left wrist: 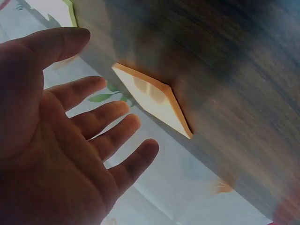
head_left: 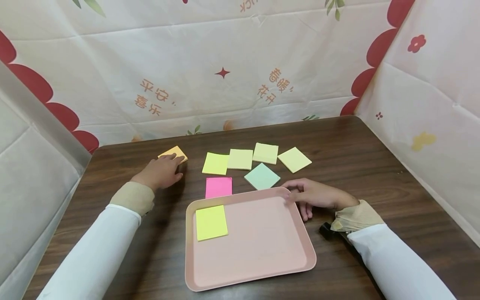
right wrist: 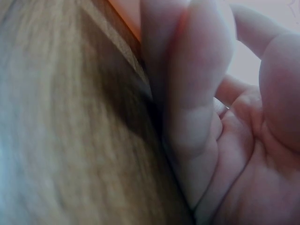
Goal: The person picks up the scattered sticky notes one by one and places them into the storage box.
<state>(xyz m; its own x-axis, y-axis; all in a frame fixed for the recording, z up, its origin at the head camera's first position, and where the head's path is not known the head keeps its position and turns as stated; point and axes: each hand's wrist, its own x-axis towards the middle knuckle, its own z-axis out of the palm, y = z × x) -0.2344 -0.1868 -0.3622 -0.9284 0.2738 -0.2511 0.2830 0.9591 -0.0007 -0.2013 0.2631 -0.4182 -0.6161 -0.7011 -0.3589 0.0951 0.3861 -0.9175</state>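
Note:
My left hand (head_left: 161,171) hovers over an orange sticky note pad (head_left: 174,152) at the far left of the table. In the left wrist view its fingers are spread and relaxed, apart from the pad (left wrist: 154,96). My right hand (head_left: 316,195) holds the far right corner of a pink tray (head_left: 309,254), thumb at the inner side of the rim and forefinger outside it. The right wrist view shows its other fingers (right wrist: 192,108) bent close to the table. A yellow sticky note pad (head_left: 211,223) lies inside the tray, at its far left.
Behind the tray lie a pink pad (head_left: 218,187), a mint green pad (head_left: 262,176), a bright yellow pad (head_left: 215,163) and several pale yellow ones (head_left: 240,159). The brown wooden table (head_left: 375,166) meets a printed white cloth (head_left: 210,50) at the back.

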